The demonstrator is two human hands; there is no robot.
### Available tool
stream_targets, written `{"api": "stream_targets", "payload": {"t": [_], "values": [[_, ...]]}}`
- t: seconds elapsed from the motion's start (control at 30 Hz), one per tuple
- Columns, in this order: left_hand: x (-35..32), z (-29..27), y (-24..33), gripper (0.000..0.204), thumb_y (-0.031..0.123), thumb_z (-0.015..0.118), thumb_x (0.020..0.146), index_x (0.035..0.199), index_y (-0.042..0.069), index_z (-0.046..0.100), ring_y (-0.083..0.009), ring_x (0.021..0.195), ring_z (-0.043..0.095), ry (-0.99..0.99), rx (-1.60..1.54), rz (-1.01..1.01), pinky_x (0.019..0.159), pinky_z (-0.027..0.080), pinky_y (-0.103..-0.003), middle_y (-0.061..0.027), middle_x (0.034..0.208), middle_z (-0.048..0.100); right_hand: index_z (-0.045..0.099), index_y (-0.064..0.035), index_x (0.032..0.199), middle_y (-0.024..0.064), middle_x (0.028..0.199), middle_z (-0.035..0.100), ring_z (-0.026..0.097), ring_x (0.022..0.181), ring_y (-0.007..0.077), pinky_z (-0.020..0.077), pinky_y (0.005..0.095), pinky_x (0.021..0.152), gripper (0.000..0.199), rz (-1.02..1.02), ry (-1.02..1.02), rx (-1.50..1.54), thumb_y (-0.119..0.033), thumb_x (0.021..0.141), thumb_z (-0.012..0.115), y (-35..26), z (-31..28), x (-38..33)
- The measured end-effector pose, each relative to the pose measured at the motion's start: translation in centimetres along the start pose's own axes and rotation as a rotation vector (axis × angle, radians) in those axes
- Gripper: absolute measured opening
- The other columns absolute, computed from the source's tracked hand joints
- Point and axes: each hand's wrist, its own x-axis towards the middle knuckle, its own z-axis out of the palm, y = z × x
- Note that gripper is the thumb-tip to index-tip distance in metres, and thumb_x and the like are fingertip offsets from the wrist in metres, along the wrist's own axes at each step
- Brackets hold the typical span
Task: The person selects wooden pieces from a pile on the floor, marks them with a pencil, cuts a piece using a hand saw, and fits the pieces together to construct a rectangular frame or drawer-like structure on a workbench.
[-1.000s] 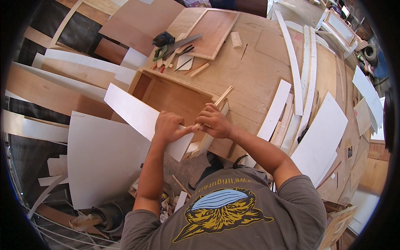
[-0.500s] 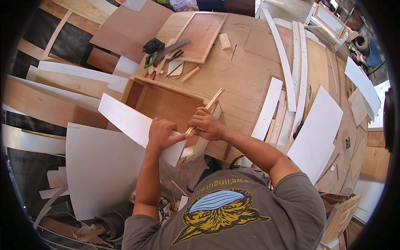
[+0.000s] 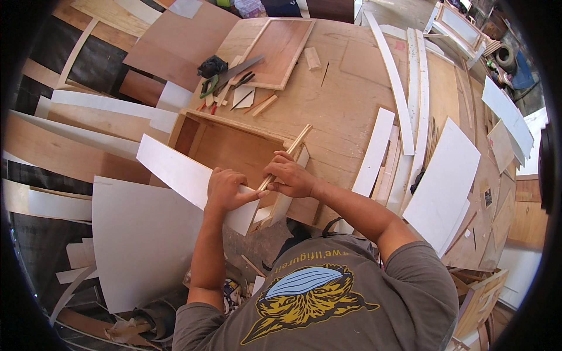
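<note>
I see my left hand (image 3: pixel 225 190) pressing the long white flat panel (image 3: pixel 175 172) against the open, empty brown wooden box (image 3: pixel 225 146) on the plywood workbench (image 3: pixel 351 99), my right hand (image 3: pixel 293 177) pinching a thin pale wooden strip (image 3: pixel 290 153) across its rim.

The left hand (image 3: pixel 225 190) now sits lower on the white panel (image 3: pixel 181 175), nearer the open wooden box (image 3: pixel 234 149)'s near corner; the right hand (image 3: pixel 290 175) has slid along the thin wooden strip (image 3: pixel 287 155). That strip now lies flatter against the box's right wall.
</note>
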Motion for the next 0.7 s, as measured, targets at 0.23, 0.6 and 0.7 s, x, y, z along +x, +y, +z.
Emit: {"api": "stream_targets", "payload": {"t": [0.23,0.6,0.7], "values": [[-0.15,-0.07,0.05,0.063,0.071,0.077,0.062,0.064,0.008,0.070,-0.0233,0.069,0.064,0.039,-0.033,0.006,0.077,0.040,-0.037,-0.0069,0.065,0.067,0.057,-0.0092,0.110,0.0065,0.100,0.063,0.056,0.104,0.0278,0.0256,0.0507,0.116,0.032,0.024,0.027,0.037,-0.024,0.087,0.074,-0.05,0.02,-0.05],[-0.38,-0.18,-0.11,0.057,0.065,0.083,0.058,0.065,0.010,0.071,-0.0205,0.071,0.065,0.057,-0.082,0.035,0.078,0.040,-0.035,-0.0039,0.067,0.069,0.060,-0.0092,0.107,0.0075,0.101,0.063,0.057,0.109,0.0286,0.0259,0.0517,0.117,0.030,-0.002,0.016,0.006,-0.025,0.086,0.074,0.15,-0.02,-0.01],[-0.47,-0.17,-0.22,0.056,0.065,0.083,0.058,0.066,0.011,0.071,-0.0206,0.071,0.065,0.055,-0.075,0.044,0.078,0.040,-0.035,-0.0037,0.068,0.069,0.060,-0.0097,0.108,0.0073,0.102,0.064,0.056,0.111,0.0293,0.0261,0.0519,0.117,0.030,-0.034,0.037,-0.014,-0.025,0.086,0.074,-0.10,-0.21,0.08]]}}
